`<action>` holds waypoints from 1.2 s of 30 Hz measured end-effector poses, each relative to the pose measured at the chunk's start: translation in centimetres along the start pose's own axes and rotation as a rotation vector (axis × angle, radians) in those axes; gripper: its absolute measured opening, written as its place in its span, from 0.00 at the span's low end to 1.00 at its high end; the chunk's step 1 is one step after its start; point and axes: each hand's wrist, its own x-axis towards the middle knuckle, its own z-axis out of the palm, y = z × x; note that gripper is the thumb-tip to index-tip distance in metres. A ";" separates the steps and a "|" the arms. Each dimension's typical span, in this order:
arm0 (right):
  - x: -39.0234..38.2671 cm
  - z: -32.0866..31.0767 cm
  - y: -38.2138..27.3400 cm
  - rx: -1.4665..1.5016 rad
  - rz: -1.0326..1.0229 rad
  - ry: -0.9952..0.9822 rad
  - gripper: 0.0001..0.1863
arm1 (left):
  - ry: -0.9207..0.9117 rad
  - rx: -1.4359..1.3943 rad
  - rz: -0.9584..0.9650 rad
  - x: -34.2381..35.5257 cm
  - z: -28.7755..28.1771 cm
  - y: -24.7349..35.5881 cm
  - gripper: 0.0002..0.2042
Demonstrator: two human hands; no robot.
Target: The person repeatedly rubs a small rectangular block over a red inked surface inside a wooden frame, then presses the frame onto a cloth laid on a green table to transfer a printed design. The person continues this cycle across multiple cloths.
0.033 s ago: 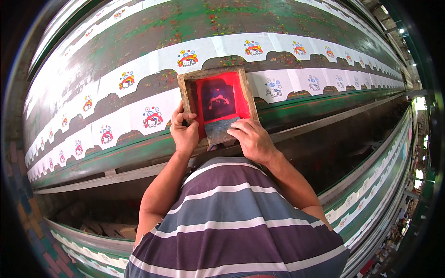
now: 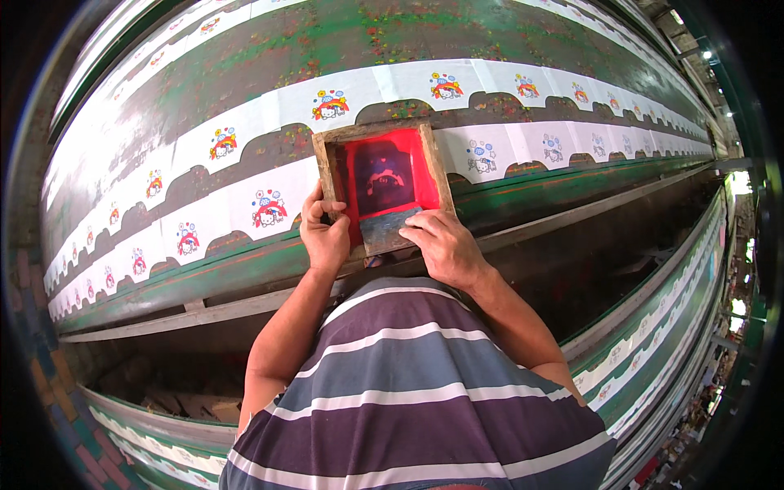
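Gripping left rail of wooden screen-printing frame point(image 2: 438, 167) with left hand point(image 2: 325, 233), fingers clamped there | laying right hand's point(image 2: 447, 249) fingertips on grey squeegee point(image 2: 384, 233) inside near end of frame, firm hold not possible to confirm | showing green printing table point(image 2: 457, 37) under frame, white printed panels point(image 2: 224, 200) to its left and right

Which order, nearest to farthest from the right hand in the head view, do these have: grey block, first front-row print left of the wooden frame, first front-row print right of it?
1. Grey block: touched by the right hand.
2. Right print: to the right of the wooden frame.
3. Left print: left, past the frame.
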 end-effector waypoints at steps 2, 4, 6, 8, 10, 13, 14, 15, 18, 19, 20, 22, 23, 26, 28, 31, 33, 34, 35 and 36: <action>1.4 -0.1 1.0 0.006 -0.027 0.003 0.18 | -0.001 -0.030 -0.016 0.6 0.3 -0.2 0.12; 2.2 -0.1 1.3 0.006 -0.039 -0.017 0.17 | -0.003 -0.031 0.000 0.5 0.3 -0.1 0.12; 2.6 -0.2 1.3 -0.021 -0.082 -0.055 0.16 | -0.003 -0.022 0.003 0.7 0.3 0.0 0.12; 2.8 -0.3 1.4 -0.045 -0.100 -0.091 0.15 | -0.005 -0.007 -0.018 0.4 0.3 0.1 0.11; 3.1 -0.5 1.3 -0.051 -0.107 -0.114 0.15 | -0.001 0.024 -0.008 0.3 0.4 0.1 0.12; 4.4 -2.0 2.2 0.024 -0.074 -0.241 0.15 | 0.014 0.010 -0.017 0.3 0.4 0.2 0.11; 5.2 -2.4 2.8 0.045 -0.074 -0.276 0.14 | 0.016 -0.004 -0.021 0.3 0.5 0.2 0.11; 6.1 -2.9 3.6 0.065 -0.072 -0.311 0.14 | 0.019 0.008 -0.022 0.3 0.5 0.2 0.11; 9.2 -3.1 5.9 0.110 -0.060 -0.348 0.15 | 0.022 0.041 -0.013 0.3 0.5 0.2 0.11; 10.3 -2.8 6.7 0.096 -0.053 -0.337 0.16 | 0.021 0.045 -0.012 0.3 0.5 0.1 0.11; 11.3 -2.4 7.5 0.087 -0.059 -0.310 0.16 | 0.016 0.052 -0.035 0.3 0.6 0.0 0.11; 13.0 -1.6 9.0 0.047 -0.064 -0.251 0.17 | 0.019 0.024 -0.016 0.3 0.6 -0.1 0.12; 13.8 -1.2 9.7 0.023 -0.058 -0.228 0.18 | 0.018 0.016 -0.028 0.2 0.6 -0.1 0.12; 15.5 0.0 11.1 -0.006 -0.023 -0.154 0.19 | 0.018 0.012 -0.017 0.2 0.7 -0.2 0.11; 15.6 0.6 11.2 0.028 -0.039 -0.086 0.20 | 0.009 0.048 0.011 0.2 0.7 -0.2 0.12; 14.1 1.0 10.3 -0.020 -0.042 -0.084 0.20 | 0.000 0.079 0.028 0.2 0.5 -0.3 0.13; 12.1 1.4 8.8 -0.071 -0.027 -0.096 0.21 | 0.002 0.066 0.027 0.2 0.6 -0.4 0.12; 11.1 1.6 8.0 -0.063 -0.036 -0.088 0.21 | 0.008 0.048 0.025 0.2 0.7 -0.4 0.12; 10.1 1.7 7.3 -0.055 -0.044 -0.080 0.21 | 0.012 0.032 0.017 0.2 0.7 -0.4 0.11; 9.1 1.8 6.5 -0.053 -0.051 -0.074 0.20 | 0.017 0.031 0.034 0.2 0.7 -0.4 0.11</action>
